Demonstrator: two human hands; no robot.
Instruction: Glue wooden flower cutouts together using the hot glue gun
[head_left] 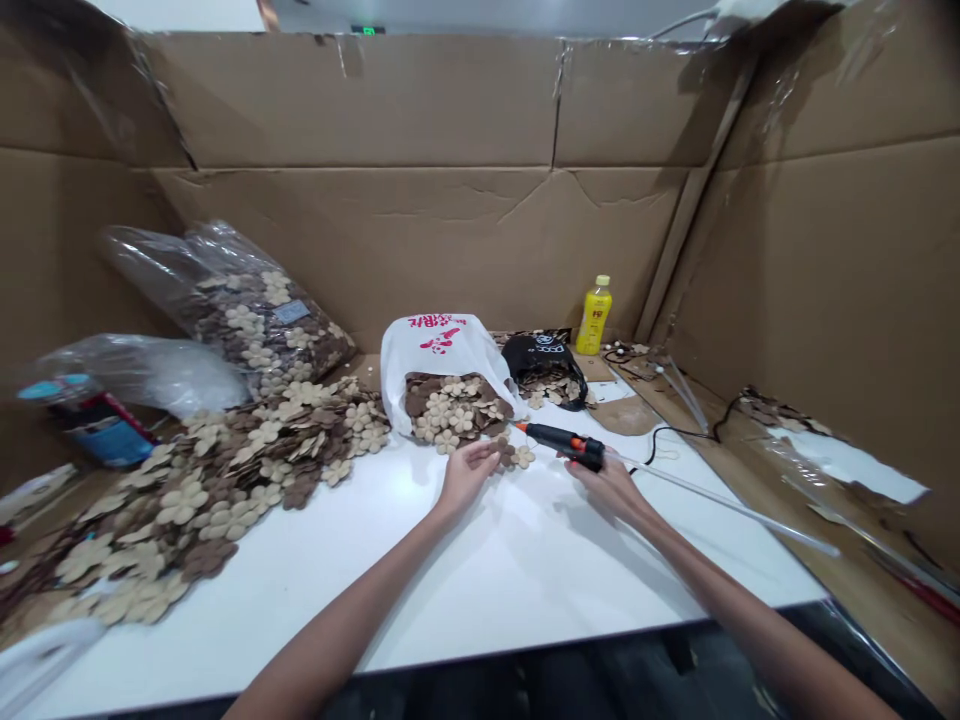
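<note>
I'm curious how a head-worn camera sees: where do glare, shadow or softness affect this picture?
In the head view, glare brightens the white table left of the left hand; same view, a soft shadow falls below the right hand; same view, pale glints streak the clear plastic bag, and the yellow bottle's smaller print is unreadable.

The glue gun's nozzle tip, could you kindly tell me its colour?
The nozzle tip is orange; the head view shows it.
</note>
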